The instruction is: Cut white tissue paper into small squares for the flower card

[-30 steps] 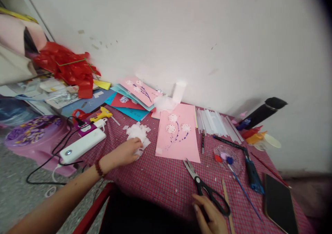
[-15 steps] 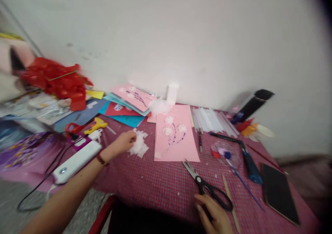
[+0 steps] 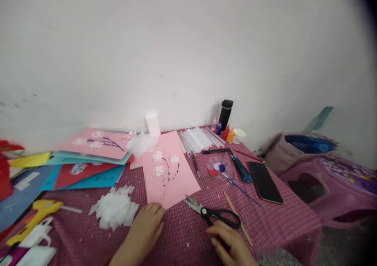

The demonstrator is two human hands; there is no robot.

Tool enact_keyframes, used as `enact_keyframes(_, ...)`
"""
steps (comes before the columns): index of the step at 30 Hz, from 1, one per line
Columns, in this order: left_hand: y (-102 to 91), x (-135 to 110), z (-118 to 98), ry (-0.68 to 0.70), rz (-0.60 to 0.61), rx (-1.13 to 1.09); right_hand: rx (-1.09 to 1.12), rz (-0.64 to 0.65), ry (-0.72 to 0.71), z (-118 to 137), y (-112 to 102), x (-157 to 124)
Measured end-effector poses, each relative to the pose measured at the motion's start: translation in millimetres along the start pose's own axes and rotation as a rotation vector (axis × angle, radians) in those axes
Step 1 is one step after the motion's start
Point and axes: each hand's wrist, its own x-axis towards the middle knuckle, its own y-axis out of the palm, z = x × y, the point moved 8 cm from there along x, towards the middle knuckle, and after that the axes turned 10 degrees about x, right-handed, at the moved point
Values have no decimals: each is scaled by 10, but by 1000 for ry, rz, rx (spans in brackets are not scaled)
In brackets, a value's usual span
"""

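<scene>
I have the left hand at the near edge of the pink flower card, fingers together and bent downward; I cannot tell whether anything is gripped beneath them. The card lies flat at centre, bearing three white flower heads on purple stems.

I have the right hand at the near right, fingers loosely curled, just beside the handles of the black-handled scissors. I cannot confirm contact or a held item. The scissor blades are slightly parted and point toward the card.

Left of the card: a pile of white paper squares, then a yellow hot-glue gun.

Markings: I read "FACE" on the pinkish bag at the far right. Dark marks on the blue card, far left, are too small to read. A smartphone lies right of the scissors, screen dark.
</scene>
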Motion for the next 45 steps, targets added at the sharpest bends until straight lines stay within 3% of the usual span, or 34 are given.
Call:
enact_keyframes(3,-3,107,-107,33,64,59,-155,-70,46,164,-190,147)
enact_keyframes(5,-2,189,-91,33,94,104,-253,-44,80,264,-217,276)
enact_keyframes(12,-22,261,-18,30,141,219,-387,57,128,226,-58,516)
enact_keyframes(20,-33,205,-75,45,164,266,-414,-51,273,13,-270,438)
enact_keyframes(27,-30,348,168,14,71,288,-431,-141,301,-131,-307,334)
enact_keyframes(37,-53,289,-161,83,108,351,-427,-157,279,-179,-278,342)
enact_keyframes(41,-195,304,-175,74,95,362,-427,-178,257,-161,-290,332)
enact_keyframes(45,-249,155,-135,53,79,367,-400,-179,227,-187,-311,291)
